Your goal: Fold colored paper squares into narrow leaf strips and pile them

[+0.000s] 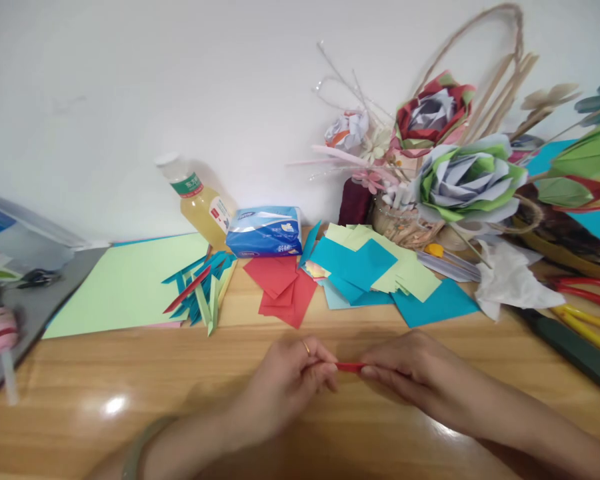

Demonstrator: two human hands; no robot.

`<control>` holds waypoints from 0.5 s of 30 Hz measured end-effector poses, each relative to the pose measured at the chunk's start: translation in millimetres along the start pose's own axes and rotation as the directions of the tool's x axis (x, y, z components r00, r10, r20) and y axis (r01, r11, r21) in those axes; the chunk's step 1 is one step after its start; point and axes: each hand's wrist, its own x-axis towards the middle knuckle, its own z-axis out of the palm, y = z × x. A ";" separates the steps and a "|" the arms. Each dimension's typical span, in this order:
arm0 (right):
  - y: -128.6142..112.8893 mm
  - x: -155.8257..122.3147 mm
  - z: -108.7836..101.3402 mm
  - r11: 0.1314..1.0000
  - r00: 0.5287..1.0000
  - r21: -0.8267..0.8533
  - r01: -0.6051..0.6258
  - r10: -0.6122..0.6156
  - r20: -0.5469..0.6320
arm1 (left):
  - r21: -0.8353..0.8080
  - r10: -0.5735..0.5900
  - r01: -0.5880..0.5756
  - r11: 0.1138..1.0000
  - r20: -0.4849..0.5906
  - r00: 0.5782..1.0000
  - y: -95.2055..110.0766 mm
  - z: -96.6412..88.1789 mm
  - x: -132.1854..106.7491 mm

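A narrow folded strip of red paper stretches level between my two hands, just above the wooden table. My left hand, with a ring on one finger, pinches its left end. The right end is pinched between the thumb and fingers of my right hand. Both ends are hidden in the fingers. Beyond my hands lie red paper squares, and to their right overlap blue paper squares and pale green ones. A pile of folded paper strips, blue, green and red, sits to the left.
Along the wall stand a bottle of yellow drink, a blue tissue pack and paper flowers. Large green sheets lie at left. On the right are a crumpled tissue, a dark green tool and red-handled scissors.
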 end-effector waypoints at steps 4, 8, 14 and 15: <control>3.6 0.8 -10.9 0.996 0.996 -0.015 -0.090 0.090 0.018 | -0.154 -0.072 0.049 0.987 -0.146 0.987 -5.5 -6.3 1.6; 0.7 4.3 -8.5 0.995 0.995 0.000 -0.097 0.097 0.030 | -0.041 0.012 -0.024 0.999 -0.259 0.966 -4.9 -6.0 -0.7; -16.6 6.8 16.6 1.000 1.000 0.026 -0.012 0.012 0.002 | 0.489 0.292 -0.216 0.845 -0.085 0.953 7.2 8.2 -3.6; -17.8 5.9 19.6 1.000 1.000 -0.024 -0.007 0.007 -0.024 | 0.575 0.323 -0.226 0.786 -0.070 0.944 7.0 9.2 -2.8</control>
